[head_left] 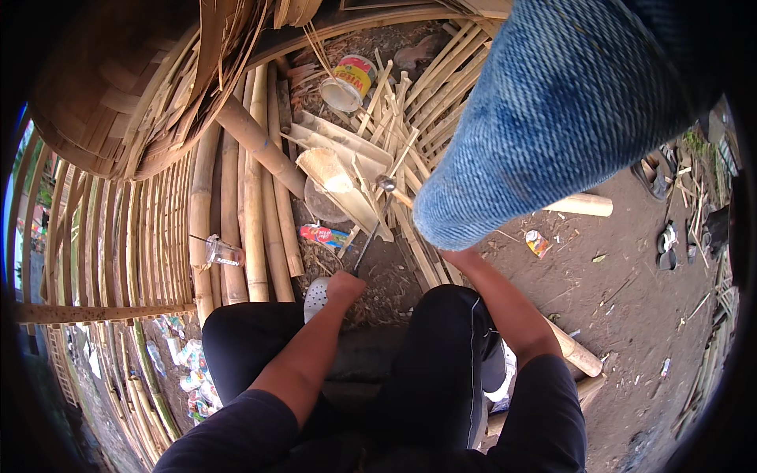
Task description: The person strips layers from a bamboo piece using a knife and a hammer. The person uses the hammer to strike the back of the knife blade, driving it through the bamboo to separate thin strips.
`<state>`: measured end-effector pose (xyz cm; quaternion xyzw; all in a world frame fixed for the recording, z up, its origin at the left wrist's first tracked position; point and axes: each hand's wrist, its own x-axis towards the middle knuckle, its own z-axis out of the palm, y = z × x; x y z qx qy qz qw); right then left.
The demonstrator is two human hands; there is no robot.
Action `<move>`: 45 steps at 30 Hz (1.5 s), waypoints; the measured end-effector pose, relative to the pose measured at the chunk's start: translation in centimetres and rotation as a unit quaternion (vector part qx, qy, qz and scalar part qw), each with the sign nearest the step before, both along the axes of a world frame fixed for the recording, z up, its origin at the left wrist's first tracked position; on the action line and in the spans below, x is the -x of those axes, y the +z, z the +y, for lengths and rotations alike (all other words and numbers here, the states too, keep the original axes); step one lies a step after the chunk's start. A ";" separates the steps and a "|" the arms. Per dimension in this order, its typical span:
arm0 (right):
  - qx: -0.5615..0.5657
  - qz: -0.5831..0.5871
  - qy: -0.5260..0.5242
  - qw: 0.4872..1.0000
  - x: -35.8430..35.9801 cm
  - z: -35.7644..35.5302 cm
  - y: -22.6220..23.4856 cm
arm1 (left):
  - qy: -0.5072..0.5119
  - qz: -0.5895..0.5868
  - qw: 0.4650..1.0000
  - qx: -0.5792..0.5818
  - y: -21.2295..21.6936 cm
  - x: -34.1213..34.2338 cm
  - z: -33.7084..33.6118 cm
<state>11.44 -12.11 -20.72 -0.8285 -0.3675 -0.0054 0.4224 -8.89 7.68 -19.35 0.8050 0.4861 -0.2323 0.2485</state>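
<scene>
My left hand [345, 289] is closed around the lower end of a narrow dark metal blade [368, 251]. The blade slants up toward split bamboo pieces [359, 206]. Blue denim cloth [544, 118], large and close to the camera, hides most of my right hand; only the wrist end of my right forearm [473, 266] shows below it. A hammer-like tool with a rounded metal head [385, 183] and a pale handle [404, 198] pokes out from the denim's left side. Whether my right hand holds it is hidden. A cut bamboo section [325, 169] stands beside the blade.
Bamboo poles [256, 189] and a slatted bamboo frame [142, 236] lie left. A woven basket [102, 102] hangs over the upper left. Bamboo strips [449, 75] and a tin can [347, 83] are ahead. Sandals [668, 244] and litter lie right. A white perforated clog [315, 298] is by my left hand.
</scene>
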 end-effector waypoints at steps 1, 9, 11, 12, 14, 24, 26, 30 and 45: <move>0.063 0.022 -0.014 0.998 -1.0 -1.5 -4.4 | -0.014 0.003 1.000 0.002 0.0 -0.8 -0.6; 0.017 0.145 0.007 0.989 -0.6 0.2 5.5 | 0.011 0.004 1.000 -0.007 -1.4 0.4 0.6; -0.071 0.149 0.018 0.986 -0.6 0.9 7.4 | 0.011 0.010 1.000 -0.007 -1.8 0.3 0.6; -0.058 0.137 0.012 0.989 -0.5 1.0 6.0 | 0.012 0.013 1.000 -0.008 -2.0 0.4 0.7; -0.031 0.112 -0.006 0.993 -0.6 0.7 3.6 | 0.002 0.012 1.000 -0.002 -1.5 -0.1 0.3; 0.219 0.096 0.022 0.971 -0.3 1.1 11.4 | -0.004 0.004 1.000 0.016 -1.4 -0.3 -0.4; 0.123 0.089 0.025 0.988 -0.9 2.0 12.5 | 0.015 0.019 0.999 0.023 -1.0 -0.1 -0.1; -0.027 0.067 0.010 0.997 0.2 2.5 10.2 | 0.031 0.022 0.999 0.017 -0.3 0.7 0.1; 0.045 0.155 0.015 0.987 -2.2 2.4 9.6 | 0.012 0.025 1.000 0.014 -1.7 1.0 -0.3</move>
